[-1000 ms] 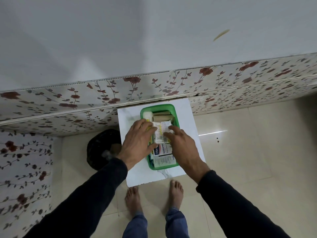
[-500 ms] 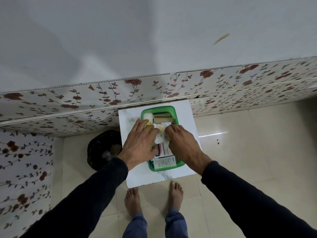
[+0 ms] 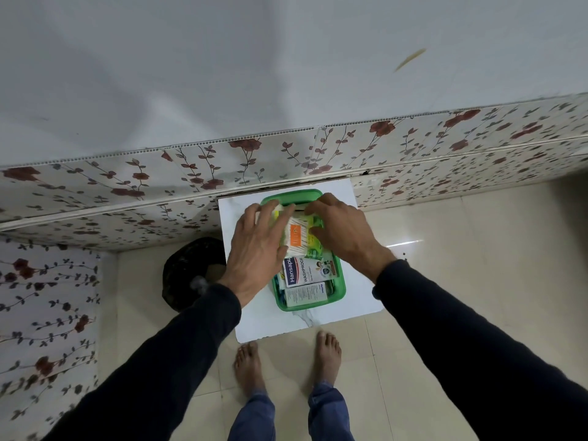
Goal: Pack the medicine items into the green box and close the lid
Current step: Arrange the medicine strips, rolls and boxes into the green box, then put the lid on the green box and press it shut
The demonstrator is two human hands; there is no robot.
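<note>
The green box [image 3: 339,283] stands open on a small white table [image 3: 254,323]. Inside, near its front end, lie a Hansaplast plaster box [image 3: 304,271] and a white carton [image 3: 306,294]. A clear packet of cotton swabs with an orange label [image 3: 298,234] lies across the box's middle. My left hand [image 3: 256,249] presses on the packet's left side with fingers spread. My right hand [image 3: 343,232] holds the packet's right and far edge. The items at the box's far end are hidden under my fingers. No lid is in view.
The white table stands against a wall with floral panelling [image 3: 191,173]. A black bag-lined bin [image 3: 191,272] sits on the tiled floor left of the table. My bare feet [image 3: 286,361] are just in front of the table.
Both hands have slid toward the far end of the box, shifting the cotton swab packet with them. The plaster box and white carton now show more fully.
</note>
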